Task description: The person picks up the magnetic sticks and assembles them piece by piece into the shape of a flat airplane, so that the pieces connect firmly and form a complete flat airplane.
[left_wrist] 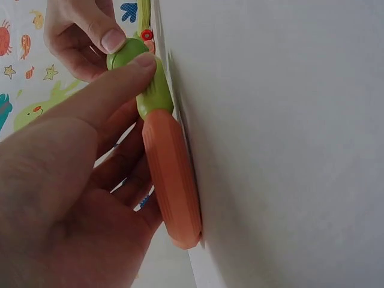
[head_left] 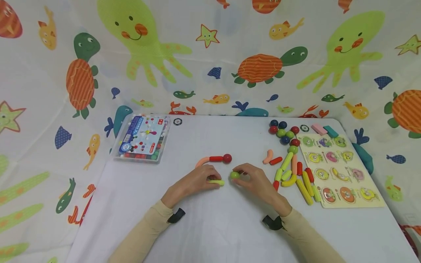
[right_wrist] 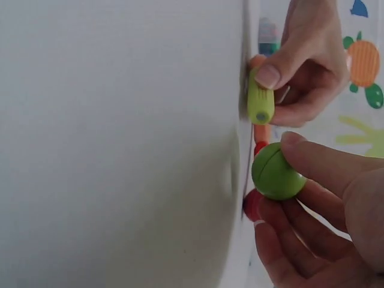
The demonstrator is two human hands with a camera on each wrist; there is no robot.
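My left hand [head_left: 205, 178] pinches a short yellow-green rod [head_left: 216, 182] between thumb and fingers. In the left wrist view an orange rod [left_wrist: 172, 180] lines up with the near end of that yellow-green rod. My right hand [head_left: 254, 180] holds a green ball [right_wrist: 278, 172] between thumb and fingertips. The ball faces the rod's free end, a small gap apart in the head view. Just beyond the left hand lies a row: a curved orange rod [head_left: 202, 160], a red rod [head_left: 216, 159] and a red ball [head_left: 227, 158].
Right of my right hand are several loose rods [head_left: 306, 182], with several coloured balls [head_left: 284, 139] above them. A wooden puzzle board [head_left: 353, 199] and pink and teal blocks [head_left: 330, 131] are at the right. A clear plastic box [head_left: 154, 160] of parts stands at the back left.
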